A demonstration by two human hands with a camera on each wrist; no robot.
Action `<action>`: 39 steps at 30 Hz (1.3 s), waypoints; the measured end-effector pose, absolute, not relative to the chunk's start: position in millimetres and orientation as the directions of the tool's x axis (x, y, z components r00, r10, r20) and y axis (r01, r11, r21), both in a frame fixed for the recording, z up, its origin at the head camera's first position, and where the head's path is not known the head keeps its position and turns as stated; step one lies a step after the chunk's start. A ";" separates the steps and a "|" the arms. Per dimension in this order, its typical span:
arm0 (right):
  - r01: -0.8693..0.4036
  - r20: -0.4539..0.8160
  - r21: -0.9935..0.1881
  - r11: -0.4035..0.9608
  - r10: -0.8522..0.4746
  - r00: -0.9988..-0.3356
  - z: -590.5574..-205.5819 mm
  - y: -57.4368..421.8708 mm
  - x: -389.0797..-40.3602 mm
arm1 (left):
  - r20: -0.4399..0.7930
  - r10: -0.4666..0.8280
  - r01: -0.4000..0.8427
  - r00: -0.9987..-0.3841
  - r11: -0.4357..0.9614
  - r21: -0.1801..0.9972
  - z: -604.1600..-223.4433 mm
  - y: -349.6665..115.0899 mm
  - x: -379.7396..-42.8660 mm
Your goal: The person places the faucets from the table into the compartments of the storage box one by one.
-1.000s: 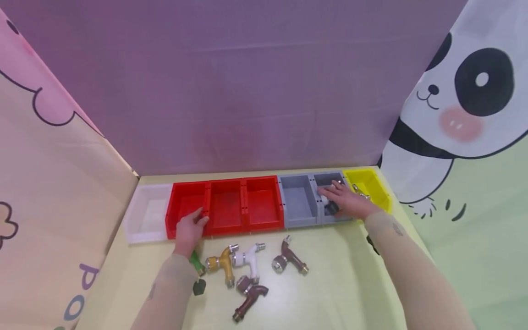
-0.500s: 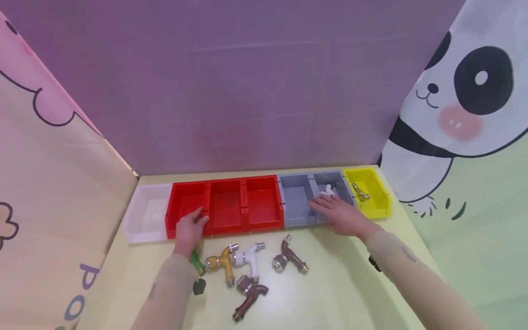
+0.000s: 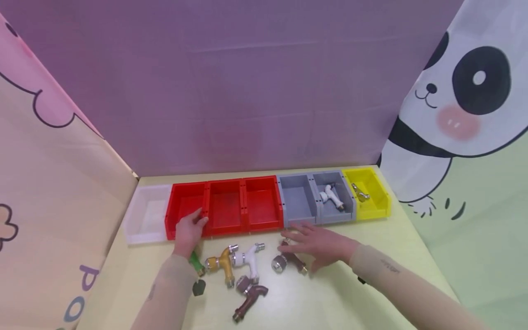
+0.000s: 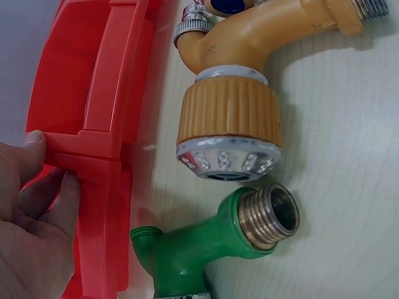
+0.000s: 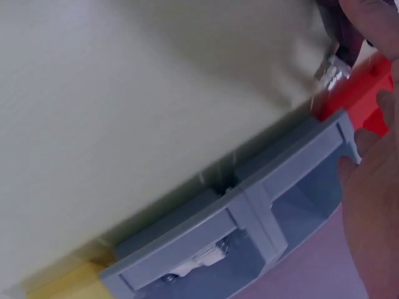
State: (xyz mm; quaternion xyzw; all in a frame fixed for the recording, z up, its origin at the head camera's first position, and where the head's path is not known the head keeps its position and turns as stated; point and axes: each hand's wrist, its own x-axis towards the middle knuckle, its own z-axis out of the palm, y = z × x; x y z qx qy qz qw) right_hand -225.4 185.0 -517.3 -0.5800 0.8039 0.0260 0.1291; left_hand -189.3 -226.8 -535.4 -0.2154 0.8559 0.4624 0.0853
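My left hand pinches the front edge of the red bins, thumb on one side and fingers on the other. Close to it lie a green faucet and an orange-yellow faucet. My right hand, fingers spread and holding nothing, hovers over a brown faucet, partly covering it. Another brown faucet and a white faucet lie on the table between the hands. A second white faucet rests in the right grey bin.
The bins stand in a row along the table's back: a white bin at left, red and grey ones, then a yellow bin holding a metal faucet. A purple curtain hangs behind; printed panels flank both sides.
My right hand has let go of the white faucet in the right grey bin, then moved left and toward me over the brown faucet. The left hand stays put.
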 end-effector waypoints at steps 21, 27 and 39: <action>-0.978 -0.303 -0.054 0.201 -0.937 -0.176 -530.8 165.9 -216.9 | -0.296 -0.300 -0.414 -0.907 0.511 0.753 -536.7 -226.0 -189.3; -0.973 -0.300 -0.096 0.208 -0.939 -0.171 -531.6 164.0 -215.6 | -0.297 -0.299 -0.415 -0.907 0.515 0.750 -535.4 -225.9 -188.3; -0.969 -0.245 -0.059 0.240 -0.945 -0.219 -533.6 169.0 -221.2 | -0.322 -0.300 -0.435 -0.898 0.498 0.750 -535.1 -225.8 -188.4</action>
